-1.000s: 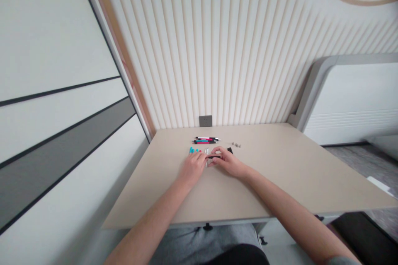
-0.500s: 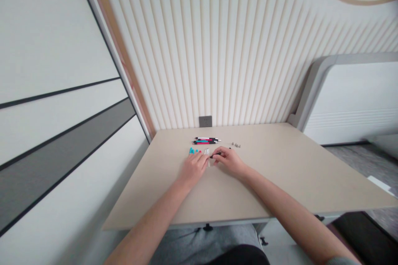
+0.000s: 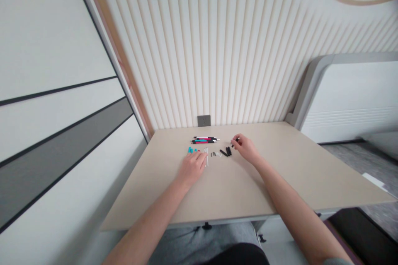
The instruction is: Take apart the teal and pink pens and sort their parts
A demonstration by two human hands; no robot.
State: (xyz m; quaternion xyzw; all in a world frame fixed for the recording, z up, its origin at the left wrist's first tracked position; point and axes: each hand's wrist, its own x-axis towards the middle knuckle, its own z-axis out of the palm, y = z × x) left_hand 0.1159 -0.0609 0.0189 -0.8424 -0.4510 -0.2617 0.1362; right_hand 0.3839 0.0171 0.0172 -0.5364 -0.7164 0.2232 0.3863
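Observation:
My right hand [image 3: 244, 147] is closed in a pinch on a small black pen part [image 3: 236, 140], above the table's right-hand cluster. Just left of it lie several black pen barrels [image 3: 224, 152]. My left hand [image 3: 193, 166] rests low on the tabletop, fingers loosely stretched, with nothing visible in them. Thin white refills [image 3: 207, 159] lie by its fingertips, partly covered. Beyond the left fingers sit small teal pen pieces [image 3: 190, 150] and a red one [image 3: 199, 150]. Small grey springs [image 3: 214, 154] lie between the hands.
A row of assembled pens [image 3: 203, 140] lies across the far part of the beige table [image 3: 230, 194]. Behind them, a dark socket [image 3: 204, 121] is set in the ribbed wall. A cabinet stands at left, a white headboard [image 3: 348, 99] at right.
My right hand has moved right and farther back, away from my left hand, carrying a black part. The springs and black barrels now show between the hands. My left hand has barely moved.

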